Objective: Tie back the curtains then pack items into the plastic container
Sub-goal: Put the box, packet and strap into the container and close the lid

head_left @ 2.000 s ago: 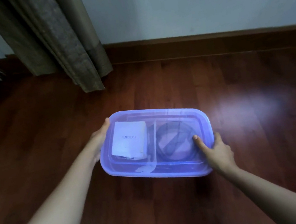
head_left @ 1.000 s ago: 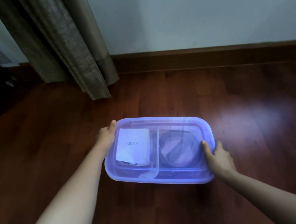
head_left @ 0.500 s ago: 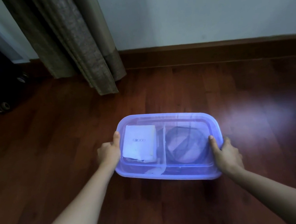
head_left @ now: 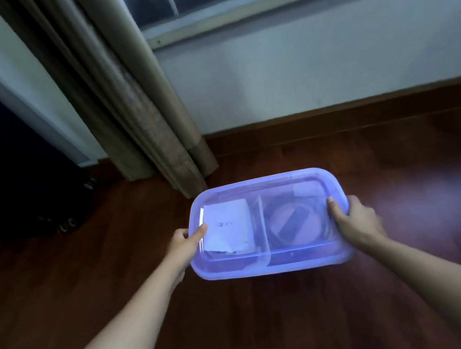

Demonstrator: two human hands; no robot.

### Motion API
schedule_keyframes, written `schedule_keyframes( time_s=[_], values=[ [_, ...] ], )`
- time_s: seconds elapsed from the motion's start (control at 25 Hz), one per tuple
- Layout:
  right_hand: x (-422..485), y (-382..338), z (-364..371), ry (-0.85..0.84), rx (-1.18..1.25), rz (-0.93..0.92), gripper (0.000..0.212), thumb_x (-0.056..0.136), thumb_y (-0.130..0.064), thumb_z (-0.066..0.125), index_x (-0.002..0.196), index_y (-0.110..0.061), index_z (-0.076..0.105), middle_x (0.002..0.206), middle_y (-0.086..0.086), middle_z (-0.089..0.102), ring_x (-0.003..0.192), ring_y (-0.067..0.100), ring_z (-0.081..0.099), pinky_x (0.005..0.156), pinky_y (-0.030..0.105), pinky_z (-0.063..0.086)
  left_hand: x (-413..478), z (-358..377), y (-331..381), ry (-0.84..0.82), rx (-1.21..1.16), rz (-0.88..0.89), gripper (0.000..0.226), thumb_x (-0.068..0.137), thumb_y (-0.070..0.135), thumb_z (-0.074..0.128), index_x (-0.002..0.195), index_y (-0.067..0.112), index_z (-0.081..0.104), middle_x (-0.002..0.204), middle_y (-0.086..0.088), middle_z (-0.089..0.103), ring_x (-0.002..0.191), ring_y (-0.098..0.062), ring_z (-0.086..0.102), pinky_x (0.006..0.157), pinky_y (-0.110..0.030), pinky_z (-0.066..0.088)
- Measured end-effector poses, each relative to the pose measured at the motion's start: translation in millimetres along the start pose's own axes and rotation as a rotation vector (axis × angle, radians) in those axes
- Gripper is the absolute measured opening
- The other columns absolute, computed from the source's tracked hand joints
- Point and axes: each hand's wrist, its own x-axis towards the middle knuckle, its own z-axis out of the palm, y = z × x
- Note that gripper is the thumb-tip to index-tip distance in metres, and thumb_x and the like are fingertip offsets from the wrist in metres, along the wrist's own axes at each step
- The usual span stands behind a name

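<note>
Container: one translucent violet-blue rectangular plastic container (head_left: 274, 265) was held between both hands, over the dark wooden floor (head_left: 247, 328) and near the beige fabric curtain (head_left: 132, 99).
Left hand (head_left: 181, 244): clamped on the container's left end, thumb on top.
Right hand (head_left: 356, 222): clamped on its right end, thumb on top.
Count: two compartments; one flat white box (head_left: 227, 227) in the left, one dark coiled cable (head_left: 294, 223) in the right.
</note>
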Motion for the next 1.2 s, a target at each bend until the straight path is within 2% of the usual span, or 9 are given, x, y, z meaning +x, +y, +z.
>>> schedule_keyframes(
  time_s=[0.2, 0.4, 0.52, 0.64, 0.72, 0.8, 0.92, 1.08, 1.2],
  values=[
    [-0.9, -92.6, -34.0, -0.029, 0.005, -0.120, 0.051, 0.094, -0.053, 0.037, 0.114, -0.007, 0.049, 0.114, 0.023, 0.060, 0.107, 0.042, 0.055, 0.081, 0.038, 0.041, -20.1, -62.7, 69.9, 0.072, -0.125, -0.038, 0.028, 0.089, 0.031, 0.062, 0.099, 0.007, 0.051, 0.102, -0.015, 0.063, 0.087, -0.029, 0.063, 0.076, -0.038, 0.051],
    [-15.5, -177.7, -16.1, -0.124, 0.023, -0.179, 0.055, 0.094, -0.054, 0.034, 0.117, -0.006, 0.049, 0.118, 0.020, 0.059, 0.109, 0.040, 0.054, 0.082, 0.037, 0.040, -34.0, -148.9, 96.6, 0.148, -0.123, -0.064, 0.036, 0.089, 0.032, 0.063, 0.108, 0.004, 0.050, 0.104, -0.014, 0.063, 0.091, -0.029, 0.063, 0.078, -0.038, 0.052],
    [-28.2, -232.0, 41.0, -0.145, 0.043, -0.225, 0.056, 0.095, -0.052, 0.035, 0.118, -0.002, 0.049, 0.121, 0.023, 0.058, 0.111, 0.042, 0.053, 0.087, 0.038, 0.041, -2.3, -215.4, 84.8, 0.222, -0.094, -0.043, 0.043, 0.085, 0.037, 0.066, 0.112, 0.005, 0.055, 0.105, -0.013, 0.065, 0.092, -0.029, 0.064, 0.084, -0.040, 0.053],
    [-40.3, -276.8, 125.7, -0.160, 0.075, -0.223, 0.057, 0.095, -0.050, 0.037, 0.122, -0.001, 0.047, 0.123, 0.026, 0.056, 0.114, 0.043, 0.053, 0.091, 0.039, 0.042, 54.4, -276.0, 53.5, 0.302, -0.068, -0.046, 0.044, 0.083, 0.035, 0.066, 0.116, 0.006, 0.059, 0.100, -0.012, 0.064, 0.085, -0.028, 0.062, 0.072, -0.033, 0.050],
    [-43.4, -299.8, 187.1, -0.171, 0.135, -0.192, 0.058, 0.095, -0.052, 0.036, 0.124, -0.003, 0.045, 0.122, 0.023, 0.057, 0.113, 0.041, 0.054, 0.090, 0.038, 0.042, 100.7, -310.8, 31.7, 0.327, -0.091, -0.063, 0.049, 0.084, 0.032, 0.066, 0.124, 0.006, 0.055, 0.111, -0.015, 0.061, 0.094, -0.032, 0.060, 0.072, -0.033, 0.046],
    [-48.5, -322.0, 244.3, -0.178, 0.171, -0.145, 0.056, 0.095, -0.053, 0.036, 0.124, -0.006, 0.045, 0.119, 0.022, 0.058, 0.111, 0.040, 0.055, 0.086, 0.038, 0.043, 139.0, -348.5, 8.0, 0.324, -0.099, -0.066, 0.052, 0.086, 0.028, 0.065, 0.131, 0.006, 0.050, 0.127, -0.020, 0.054, 0.110, -0.036, 0.055, 0.079, -0.035, 0.043],
    [-59.9, -351.8, 302.3, -0.218, 0.130, -0.088, 0.055, 0.094, -0.054, 0.035, 0.123, -0.009, 0.046, 0.116, 0.020, 0.060, 0.109, 0.040, 0.055, 0.086, 0.039, 0.043, 168.4, -395.2, -24.6, 0.327, -0.051, -0.132, 0.055, 0.088, 0.034, 0.062, 0.136, 0.011, 0.046, 0.134, -0.020, 0.048, 0.117, -0.039, 0.050, 0.088, -0.041, 0.045],
    [-60.0, -373.3, 346.5, -0.220, 0.051, -0.080, 0.057, 0.095, -0.054, 0.033, 0.128, -0.008, 0.042, 0.116, 0.019, 0.060, 0.109, 0.040, 0.056, 0.085, 0.038, 0.045, 198.3, -419.1, -66.7, 0.265, 0.003, -0.143, 0.057, 0.090, 0.043, 0.057, 0.138, 0.014, 0.045, 0.137, -0.018, 0.049, 0.120, -0.038, 0.050, 0.097, -0.048, 0.045],
    [-49.3, -368.8, 375.7, -0.209, 0.005, -0.071, 0.057, 0.095, -0.053, 0.032, 0.130, -0.008, 0.039, 0.117, 0.019, 0.060, 0.110, 0.040, 0.056, 0.088, 0.040, 0.045, 229.2, -412.4, -96.5, 0.250, 0.045, -0.142, 0.056, 0.090, 0.047, 0.055, 0.135, 0.013, 0.050, 0.134, -0.018, 0.053, 0.119, -0.038, 0.052, 0.097, -0.047, 0.045]
  ],
)
